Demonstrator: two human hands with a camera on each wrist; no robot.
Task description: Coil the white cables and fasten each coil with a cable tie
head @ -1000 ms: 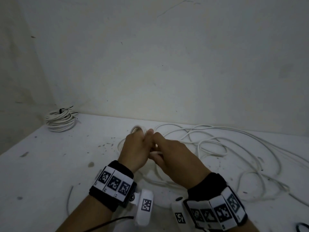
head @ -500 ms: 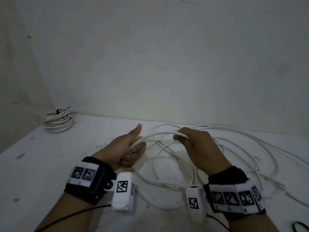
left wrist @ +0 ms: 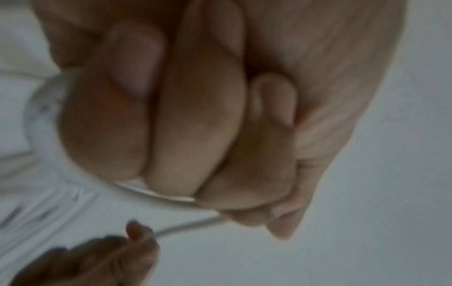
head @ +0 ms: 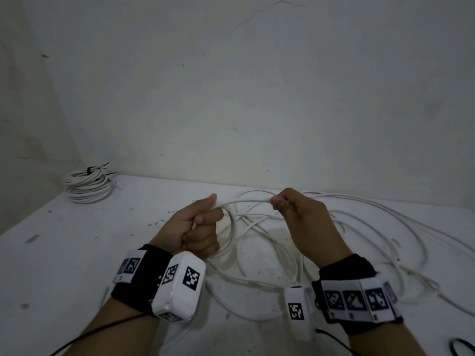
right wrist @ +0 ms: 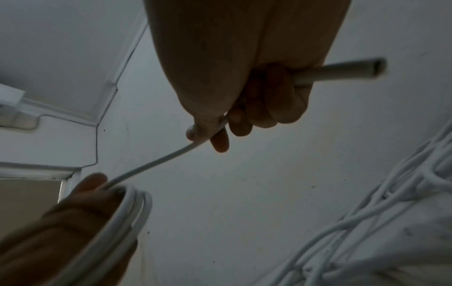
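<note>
A long white cable (head: 259,242) lies in loose tangled loops on the white table (head: 64,253). My left hand (head: 198,227) grips a small coil of that cable (right wrist: 132,211), fingers curled round it, thumb pointing up. My right hand (head: 290,209) pinches the cable (right wrist: 156,164) a short way to the right, so a short span (head: 244,200) runs between the hands above the table. The right wrist view shows the cable passing through the right fist. In the left wrist view the left fingers (left wrist: 195,116) are curled tight on the cable (left wrist: 156,193).
A finished white coil (head: 88,186) with a black tie sits in the far left corner by the wall. Loose cable loops (head: 385,227) spread across the right side of the table. A black cord (head: 460,348) shows at the bottom right edge.
The hands were together a second ago; they have since moved apart, the right hand sliding right along the cable and the left hand turning with the coil.
</note>
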